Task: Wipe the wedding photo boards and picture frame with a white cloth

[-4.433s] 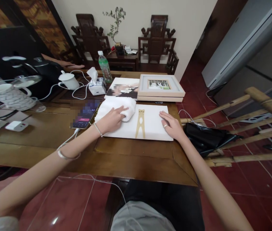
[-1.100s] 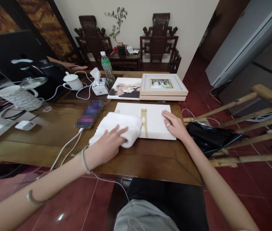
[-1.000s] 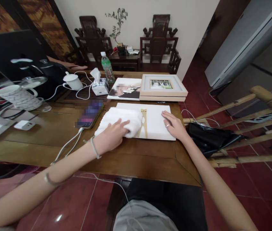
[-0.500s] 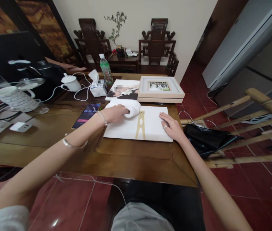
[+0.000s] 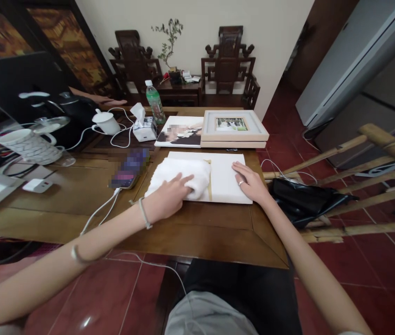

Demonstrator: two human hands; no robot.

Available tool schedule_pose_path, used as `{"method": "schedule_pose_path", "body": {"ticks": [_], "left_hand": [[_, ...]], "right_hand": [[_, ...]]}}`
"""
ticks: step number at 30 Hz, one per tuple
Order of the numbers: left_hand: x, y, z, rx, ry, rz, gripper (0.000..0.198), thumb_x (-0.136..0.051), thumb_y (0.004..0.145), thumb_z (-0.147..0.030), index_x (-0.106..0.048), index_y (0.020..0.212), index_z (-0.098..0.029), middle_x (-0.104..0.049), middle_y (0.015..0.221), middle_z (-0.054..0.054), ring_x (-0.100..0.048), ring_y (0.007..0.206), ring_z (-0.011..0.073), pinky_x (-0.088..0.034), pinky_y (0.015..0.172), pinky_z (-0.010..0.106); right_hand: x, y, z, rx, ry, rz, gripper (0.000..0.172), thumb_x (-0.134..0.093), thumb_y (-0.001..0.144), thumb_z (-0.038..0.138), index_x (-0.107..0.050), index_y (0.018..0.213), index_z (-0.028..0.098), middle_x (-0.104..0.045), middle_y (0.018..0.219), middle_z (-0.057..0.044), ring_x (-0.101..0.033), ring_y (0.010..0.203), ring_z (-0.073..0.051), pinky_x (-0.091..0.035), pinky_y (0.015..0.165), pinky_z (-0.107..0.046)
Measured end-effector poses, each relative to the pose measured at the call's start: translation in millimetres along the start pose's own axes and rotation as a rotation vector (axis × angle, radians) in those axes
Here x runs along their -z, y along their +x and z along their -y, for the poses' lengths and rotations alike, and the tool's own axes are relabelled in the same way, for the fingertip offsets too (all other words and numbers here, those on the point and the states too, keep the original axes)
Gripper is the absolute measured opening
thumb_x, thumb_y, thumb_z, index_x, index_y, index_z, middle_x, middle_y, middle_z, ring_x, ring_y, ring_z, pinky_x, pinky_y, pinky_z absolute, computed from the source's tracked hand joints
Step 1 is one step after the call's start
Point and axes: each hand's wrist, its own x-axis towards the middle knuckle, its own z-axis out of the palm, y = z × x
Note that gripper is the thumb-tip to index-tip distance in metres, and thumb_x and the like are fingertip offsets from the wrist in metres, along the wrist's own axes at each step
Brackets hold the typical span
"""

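Note:
A white flat board (image 5: 227,179), the back of a picture frame with a tan stand strip, lies on the wooden table (image 5: 190,232) in front of me. A folded white towel (image 5: 183,174) rests on its left half. My left hand (image 5: 167,197) presses on the near edge of the towel, fingers curled onto the cloth. My right hand (image 5: 249,183), wearing a ring, lies flat and spread on the board's right edge.
A phone (image 5: 129,170) with a white cable lies left of the board. Behind it are a photo print (image 5: 179,132), stacked frames (image 5: 234,128), a tissue box (image 5: 143,128), a bottle (image 5: 154,101) and a teapot (image 5: 105,122). Another person's hand (image 5: 108,101) rests at the far left. A black bag (image 5: 302,197) sits on bamboo poles on the right.
My left hand has drawn the towel from the board's far left corner back toward me across the left half. The right hand has stayed on the board's right edge.

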Motion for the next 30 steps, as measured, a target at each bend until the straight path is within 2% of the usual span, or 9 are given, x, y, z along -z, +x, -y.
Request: {"method": "schedule_pose_path", "body": {"ticks": [6, 10, 12, 14, 20, 23, 26, 30], "left_hand": [[7.6, 68.5, 10.5, 0.027, 0.004, -0.041, 0.050, -0.039, 0.082, 0.004, -0.059, 0.124, -0.015, -0.027, 0.157, 0.013, -0.028, 0.141, 0.0388, -0.049, 0.094, 0.062], [14.3, 92.2, 6.1, 0.045, 0.018, -0.031, 0.052, -0.038, 0.085, 0.003, -0.057, 0.128, -0.019, -0.020, 0.160, 0.008, -0.023, 0.142, 0.0419, -0.046, 0.091, 0.069], [15.8, 89.9, -0.8, 0.040, 0.031, -0.019, 0.052, -0.038, 0.085, 0.003, -0.057, 0.128, -0.019, -0.020, 0.160, 0.008, -0.024, 0.141, 0.0439, -0.048, 0.088, 0.070], [14.9, 76.6, -13.5, 0.025, 0.063, -0.003, 0.052, -0.039, 0.085, 0.003, -0.058, 0.128, -0.019, -0.021, 0.160, 0.009, -0.025, 0.140, 0.0455, -0.050, 0.086, 0.070], [0.6, 3.4, -67.1, -0.069, 0.180, -0.083, 0.036, -0.044, 0.089, -0.007, -0.069, 0.111, -0.020, -0.025, 0.158, 0.010, -0.029, 0.139, 0.0470, -0.049, 0.091, 0.068], [-3.1, -16.2, -75.7, -0.124, 0.145, -0.079, 0.028, -0.052, 0.087, -0.012, -0.071, 0.105, -0.021, -0.028, 0.157, 0.010, -0.033, 0.137, 0.0479, -0.049, 0.090, 0.069], [-0.4, -8.0, -63.2, -0.118, 0.105, -0.068, 0.032, -0.050, 0.086, -0.007, -0.069, 0.107, -0.020, -0.028, 0.157, 0.008, -0.031, 0.139, 0.0442, -0.050, 0.091, 0.064], [13.6, 34.6, -26.1, -0.077, 0.038, -0.021, 0.043, -0.043, 0.082, 0.000, -0.065, 0.114, -0.019, -0.031, 0.156, 0.008, -0.032, 0.139, 0.0394, -0.052, 0.091, 0.055]], "right_hand": [[2.7, -0.1, 1.7, -0.007, -0.045, 0.016, 0.040, -0.047, 0.088, 0.023, -0.065, 0.123, 0.020, -0.059, 0.135, -0.009, -0.048, 0.132, -0.025, -0.034, 0.114, -0.050], [3.5, 0.2, 2.1, -0.003, -0.056, 0.023, 0.040, -0.046, 0.088, 0.023, -0.065, 0.123, 0.017, -0.059, 0.135, -0.012, -0.048, 0.132, -0.025, -0.035, 0.114, -0.050], [3.4, 0.3, 2.3, -0.004, -0.054, 0.021, 0.040, -0.046, 0.088, 0.023, -0.065, 0.123, 0.017, -0.059, 0.135, -0.012, -0.048, 0.132, -0.026, -0.035, 0.114, -0.050], [3.4, 0.3, 2.6, -0.003, -0.045, 0.018, 0.040, -0.047, 0.088, 0.022, -0.065, 0.123, 0.019, -0.059, 0.135, -0.010, -0.048, 0.132, -0.025, -0.035, 0.114, -0.050], [3.3, 0.2, 2.5, 0.003, -0.032, 0.018, 0.040, -0.047, 0.088, 0.023, -0.065, 0.123, 0.020, -0.060, 0.134, -0.010, -0.048, 0.132, -0.026, -0.035, 0.113, -0.050], [3.3, 0.3, 2.2, 0.007, -0.020, 0.019, 0.040, -0.049, 0.087, 0.022, -0.065, 0.124, 0.022, -0.060, 0.134, -0.008, -0.048, 0.132, -0.026, -0.035, 0.113, -0.051], [3.2, 0.4, 2.5, 0.003, -0.026, 0.020, 0.041, -0.049, 0.087, 0.022, -0.064, 0.125, 0.023, -0.060, 0.135, -0.007, -0.048, 0.132, -0.026, -0.035, 0.113, -0.052], [3.0, 0.3, 2.8, -0.004, -0.041, 0.021, 0.040, -0.047, 0.088, 0.023, -0.065, 0.124, 0.020, -0.059, 0.135, -0.009, -0.048, 0.132, -0.026, -0.035, 0.113, -0.051]]}}
